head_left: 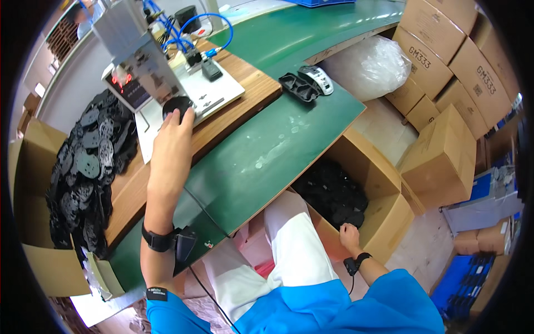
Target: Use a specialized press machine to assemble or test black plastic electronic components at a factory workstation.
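Note:
My left hand [175, 133] reaches up to a grey bench press [136, 67], its fingers closed on a dark, rounded plastic part [177, 104] under the press head. The palm hides some of that part. Down on the right, my right hand [350, 236] is at the near edge of an open cardboard box [389, 220] holding a heap of black plastic parts [334, 192]. Its fingers are curled together, and whatever they may hold cannot be made out.
Black, mouse-shaped plastic plates [89, 161] fill a carton at the left. On the green table [239, 172] lie a black tray-like piece [300, 89] and a white shell [318, 79]. Blue hoses [228, 28] run behind the press. Stacked cartons [434, 61] and a clear plastic bag [367, 64] stand at the far right.

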`<state>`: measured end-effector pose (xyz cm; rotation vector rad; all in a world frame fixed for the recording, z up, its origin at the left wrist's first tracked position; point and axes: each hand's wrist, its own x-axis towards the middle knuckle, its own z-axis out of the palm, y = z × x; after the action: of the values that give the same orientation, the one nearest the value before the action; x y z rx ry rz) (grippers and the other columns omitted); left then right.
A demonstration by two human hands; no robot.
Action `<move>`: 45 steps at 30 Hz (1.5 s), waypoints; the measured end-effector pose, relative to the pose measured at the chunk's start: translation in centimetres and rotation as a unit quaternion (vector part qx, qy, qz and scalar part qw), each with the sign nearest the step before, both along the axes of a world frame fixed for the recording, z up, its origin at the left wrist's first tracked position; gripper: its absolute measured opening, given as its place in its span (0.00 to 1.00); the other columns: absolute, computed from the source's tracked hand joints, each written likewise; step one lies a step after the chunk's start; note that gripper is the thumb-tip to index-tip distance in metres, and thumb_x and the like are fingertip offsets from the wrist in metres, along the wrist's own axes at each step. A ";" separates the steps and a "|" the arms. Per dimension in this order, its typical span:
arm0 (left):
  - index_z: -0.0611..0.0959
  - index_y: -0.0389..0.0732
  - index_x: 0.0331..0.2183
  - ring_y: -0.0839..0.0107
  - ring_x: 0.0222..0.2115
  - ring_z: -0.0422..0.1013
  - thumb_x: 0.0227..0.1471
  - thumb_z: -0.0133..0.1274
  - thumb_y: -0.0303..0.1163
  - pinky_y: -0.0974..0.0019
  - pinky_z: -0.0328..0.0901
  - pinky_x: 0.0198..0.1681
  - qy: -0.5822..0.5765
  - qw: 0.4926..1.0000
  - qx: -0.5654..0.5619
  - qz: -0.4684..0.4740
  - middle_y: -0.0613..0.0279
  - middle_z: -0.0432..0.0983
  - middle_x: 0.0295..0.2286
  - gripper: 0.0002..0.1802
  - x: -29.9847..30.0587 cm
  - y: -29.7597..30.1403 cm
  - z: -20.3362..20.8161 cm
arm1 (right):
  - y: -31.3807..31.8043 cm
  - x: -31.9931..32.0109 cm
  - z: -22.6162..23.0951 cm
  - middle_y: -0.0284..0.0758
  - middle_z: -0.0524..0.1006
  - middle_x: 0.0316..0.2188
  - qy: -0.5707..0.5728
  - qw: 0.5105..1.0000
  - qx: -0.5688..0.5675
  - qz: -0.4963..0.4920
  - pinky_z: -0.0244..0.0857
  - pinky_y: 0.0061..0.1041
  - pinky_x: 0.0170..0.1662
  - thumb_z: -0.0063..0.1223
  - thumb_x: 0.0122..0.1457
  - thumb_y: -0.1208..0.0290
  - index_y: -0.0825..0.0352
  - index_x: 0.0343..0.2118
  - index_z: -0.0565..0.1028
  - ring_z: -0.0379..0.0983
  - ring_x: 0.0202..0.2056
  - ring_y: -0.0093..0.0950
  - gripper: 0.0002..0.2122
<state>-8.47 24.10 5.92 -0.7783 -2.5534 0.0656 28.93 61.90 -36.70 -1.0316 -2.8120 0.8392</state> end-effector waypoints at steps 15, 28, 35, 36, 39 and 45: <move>0.78 0.33 0.54 0.44 0.52 0.76 0.52 0.53 0.14 0.51 0.74 0.56 -0.049 0.998 0.033 0.017 0.37 0.80 0.47 0.25 -0.4 0.5 0.4 | 0.0 0.0 -0.1 0.56 0.82 0.39 -0.067 0.998 0.010 -0.003 0.71 0.53 0.51 0.43 0.67 0.59 0.68 0.37 0.85 0.79 0.44 0.59 0.20; 0.80 0.33 0.40 0.49 0.42 0.78 0.50 0.57 0.15 0.51 0.76 0.46 -0.038 0.998 0.050 0.012 0.46 0.80 0.37 0.13 -2.0 -0.4 -0.6 | 0.0 -0.1 -0.2 0.57 0.82 0.40 -0.088 0.996 -0.007 0.012 0.70 0.55 0.53 0.42 0.68 0.58 0.68 0.37 0.84 0.78 0.45 0.60 0.20; 0.82 0.34 0.39 0.53 0.42 0.80 0.50 0.57 0.16 0.55 0.77 0.46 0.010 1.000 0.003 0.026 0.50 0.80 0.36 0.12 -1.5 0.3 -0.9 | 0.4 0.0 -0.6 0.57 0.82 0.41 -0.108 0.994 -0.008 0.024 0.70 0.55 0.54 0.40 0.68 0.58 0.68 0.38 0.84 0.78 0.46 0.61 0.21; 0.82 0.34 0.40 0.54 0.42 0.80 0.49 0.58 0.16 0.56 0.77 0.46 0.008 0.999 0.001 0.031 0.50 0.80 0.36 0.13 -1.4 0.3 -0.8 | 0.5 -0.2 -0.6 0.57 0.82 0.41 -0.104 0.994 -0.002 0.027 0.70 0.55 0.54 0.40 0.68 0.58 0.68 0.38 0.84 0.78 0.46 0.61 0.22; 0.82 0.34 0.40 0.55 0.42 0.80 0.49 0.59 0.16 0.56 0.77 0.46 0.001 0.999 -0.004 0.038 0.51 0.80 0.36 0.14 -1.1 0.3 -0.5 | 0.4 0.0 -0.8 0.57 0.82 0.41 -0.105 0.994 0.004 0.028 0.70 0.56 0.54 0.39 0.68 0.57 0.68 0.37 0.84 0.78 0.46 0.60 0.22; 0.82 0.35 0.40 0.56 0.42 0.80 0.49 0.59 0.17 0.56 0.77 0.47 0.007 0.999 0.001 0.038 0.51 0.80 0.37 0.13 -1.0 0.2 -0.5 | 0.4 0.0 -1.0 0.56 0.82 0.41 -0.106 0.994 0.006 0.026 0.69 0.56 0.54 0.40 0.68 0.57 0.68 0.37 0.84 0.78 0.46 0.61 0.22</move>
<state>-9.42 24.32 5.42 -0.6764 -2.5698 0.0924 28.94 62.26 -37.67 -1.1123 -3.0275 0.7584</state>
